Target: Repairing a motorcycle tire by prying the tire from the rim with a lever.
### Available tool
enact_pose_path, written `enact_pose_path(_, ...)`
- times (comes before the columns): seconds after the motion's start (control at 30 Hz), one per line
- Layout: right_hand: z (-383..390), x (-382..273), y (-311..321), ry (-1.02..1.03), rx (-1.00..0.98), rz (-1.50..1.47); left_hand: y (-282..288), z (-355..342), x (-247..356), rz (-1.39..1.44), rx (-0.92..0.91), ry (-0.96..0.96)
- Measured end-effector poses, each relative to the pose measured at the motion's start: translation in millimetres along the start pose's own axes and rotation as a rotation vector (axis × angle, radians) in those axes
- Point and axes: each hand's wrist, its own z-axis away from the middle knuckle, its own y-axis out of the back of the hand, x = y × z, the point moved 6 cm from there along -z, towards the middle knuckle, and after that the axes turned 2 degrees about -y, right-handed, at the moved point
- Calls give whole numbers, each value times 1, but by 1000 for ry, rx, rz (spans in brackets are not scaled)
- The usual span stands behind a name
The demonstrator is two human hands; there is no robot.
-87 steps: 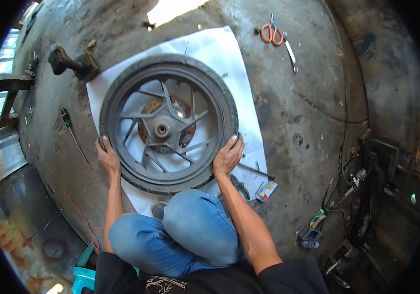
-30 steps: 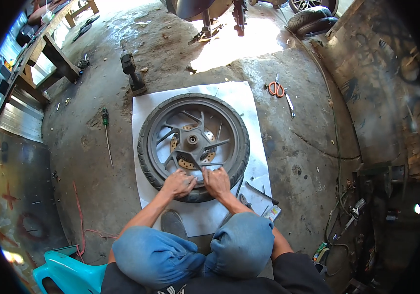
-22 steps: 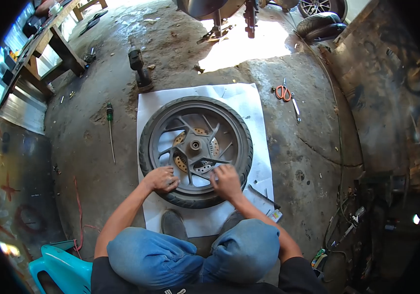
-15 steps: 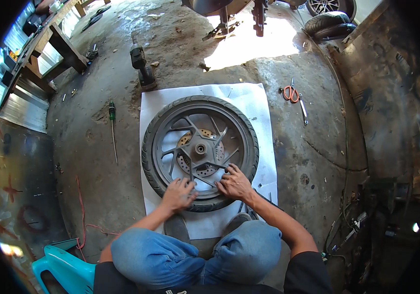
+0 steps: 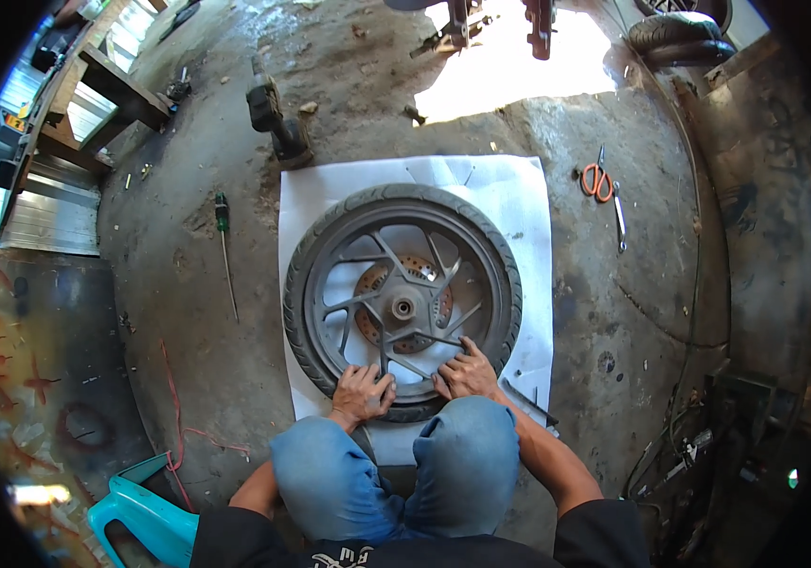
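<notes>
A motorcycle wheel with a black tire, dark grey angular spokes and a drilled brake disc lies flat on a white sheet. My left hand grips the near edge of the rim, left of centre, with curled fingers. A little to its right, my right hand holds the rim and lower spokes, fingers bent, one reaching along a spoke. A dark bar lies at the sheet's right, partly behind my arm. My bent knees are just below the wheel.
A cordless power tool stands beyond the sheet. A screwdriver lies left, orange-handled scissors and a wrench right. A turquoise plastic chair and red cord are lower left, a wooden bench upper left, spare tires upper right.
Both hands have moved from the tire's left and right sides to its near edge, shifting slightly along it in the latest frames. My view has swung up, showing more floor beyond.
</notes>
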Motion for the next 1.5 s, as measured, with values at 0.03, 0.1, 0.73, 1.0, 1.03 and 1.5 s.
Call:
enact_pose_path(0.03,6,5,-6,-6,7,-3,-6,0,1,1,-2,-5)
enact_pose_path(0.1,6,8,-6,-7,-1,15,-10,-2,1,-2,18,-22)
enact_pose_path(0.73,-47,-34,48,-223,-642,81,71,-28,-16,122,-468,259)
enact_pose_path(1.0,-176,-51,225,-578,-845,-486,300,-137,-10,477,-687,412)
enact_pose_path(1.03,-185,-58,227,-592,-846,-559,296,-140,-39,418,-748,467)
enact_pose_path(1.5,-243,61,240,-620,-535,-549,334,-91,-52,225,462,-73)
